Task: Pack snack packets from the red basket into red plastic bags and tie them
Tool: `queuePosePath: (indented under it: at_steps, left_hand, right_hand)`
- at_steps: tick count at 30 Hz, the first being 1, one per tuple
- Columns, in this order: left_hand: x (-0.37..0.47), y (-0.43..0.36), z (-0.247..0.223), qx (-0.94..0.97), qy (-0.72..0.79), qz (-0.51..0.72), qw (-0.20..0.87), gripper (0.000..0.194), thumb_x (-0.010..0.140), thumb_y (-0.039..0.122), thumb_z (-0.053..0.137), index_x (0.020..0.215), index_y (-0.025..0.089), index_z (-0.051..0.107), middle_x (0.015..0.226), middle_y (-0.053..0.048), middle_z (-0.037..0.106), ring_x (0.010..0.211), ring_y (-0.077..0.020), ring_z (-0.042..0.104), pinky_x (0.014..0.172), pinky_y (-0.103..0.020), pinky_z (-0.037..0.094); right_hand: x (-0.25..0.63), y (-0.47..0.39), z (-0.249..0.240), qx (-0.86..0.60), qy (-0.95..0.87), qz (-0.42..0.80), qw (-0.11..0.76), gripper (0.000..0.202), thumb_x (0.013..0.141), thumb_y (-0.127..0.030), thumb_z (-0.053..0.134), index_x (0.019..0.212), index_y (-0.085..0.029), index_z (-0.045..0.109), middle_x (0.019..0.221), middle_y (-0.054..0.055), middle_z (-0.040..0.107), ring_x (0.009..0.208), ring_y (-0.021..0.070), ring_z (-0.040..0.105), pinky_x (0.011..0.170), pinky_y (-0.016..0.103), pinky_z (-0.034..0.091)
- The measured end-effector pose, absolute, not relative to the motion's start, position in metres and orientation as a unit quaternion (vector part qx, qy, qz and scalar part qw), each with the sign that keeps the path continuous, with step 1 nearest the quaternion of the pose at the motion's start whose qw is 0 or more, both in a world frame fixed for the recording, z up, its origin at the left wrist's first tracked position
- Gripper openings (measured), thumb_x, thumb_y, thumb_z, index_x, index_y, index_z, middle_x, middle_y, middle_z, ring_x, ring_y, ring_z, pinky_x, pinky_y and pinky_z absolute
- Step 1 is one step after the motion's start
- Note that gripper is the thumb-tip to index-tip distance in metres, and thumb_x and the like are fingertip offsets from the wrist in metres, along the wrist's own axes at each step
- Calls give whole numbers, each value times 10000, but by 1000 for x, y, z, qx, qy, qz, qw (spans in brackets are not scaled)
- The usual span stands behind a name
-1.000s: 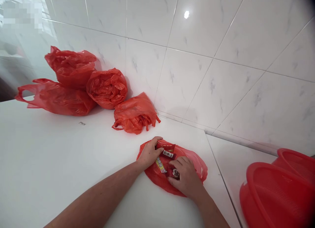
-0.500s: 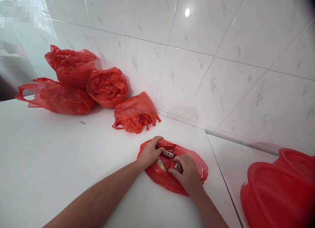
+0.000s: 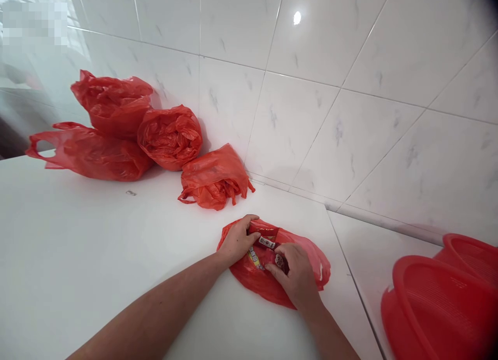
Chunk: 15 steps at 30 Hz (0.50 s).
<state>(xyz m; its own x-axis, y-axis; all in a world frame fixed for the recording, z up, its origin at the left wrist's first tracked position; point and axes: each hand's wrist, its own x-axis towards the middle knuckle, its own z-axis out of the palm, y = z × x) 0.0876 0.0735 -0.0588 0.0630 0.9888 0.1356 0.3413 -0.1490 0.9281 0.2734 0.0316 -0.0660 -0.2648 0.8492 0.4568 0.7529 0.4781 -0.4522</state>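
Observation:
A red plastic bag (image 3: 260, 285) lies open on the white table, with several small packets inside its mouth. My left hand (image 3: 238, 241) is closed on the bag's left edge, its thumb beside a dark red packet with a white label (image 3: 266, 242). Between the thumb and fingers of my right hand (image 3: 298, 274) is a red packet with a round white label (image 3: 279, 260). A yellow and white packet (image 3: 254, 257) lies between the two hands.
Several red plastic bags (image 3: 170, 137) stand along the tiled wall at the back left. A small scrap (image 3: 131, 193) lies on the table (image 3: 97, 235). Red plastic baskets (image 3: 436, 303) stand at the right, beyond a seam in the white surface.
The red packet in my right hand has shifted slightly to the left and tilted. My left hand has stayed in place.

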Motion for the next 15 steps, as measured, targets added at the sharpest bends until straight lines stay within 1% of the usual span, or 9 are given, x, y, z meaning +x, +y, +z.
queuePosePath:
  at_steps: [5,6,10,15]
  left_hand:
    - [87,73,-57,630,538,426,364,421,789,197,524,1197,294,497,965,29,664,894,-153,619,783,-253,484]
    - [88,73,-57,630,539,426,363,419,789,198,523,1195,295,498,954,30,664,887,-152,619,780,-253,484]
    - [89,73,-57,622,551,422,362,423,787,198,519,1199,291,496,919,31,662,854,-149,618,752,-248,487]
    - [88,73,-58,624,545,423,367,416,786,202,516,1192,290,502,908,33,660,848,-145,618,728,-238,487]
  right_hand:
    - [275,33,-66,-489,-812,55,315,269,732,-326,665,952,-237,540,973,34,604,930,226,533,829,407,423]
    - [275,34,-65,-485,-816,49,312,255,741,-323,654,954,-235,544,966,33,605,927,223,534,834,407,418]
    - [278,34,-61,-477,-827,1,299,82,797,-269,560,865,-224,573,835,20,599,829,192,536,811,389,410]
    - [278,36,-61,-479,-830,-31,282,86,773,-256,561,846,-227,595,816,29,585,805,200,522,793,393,411]
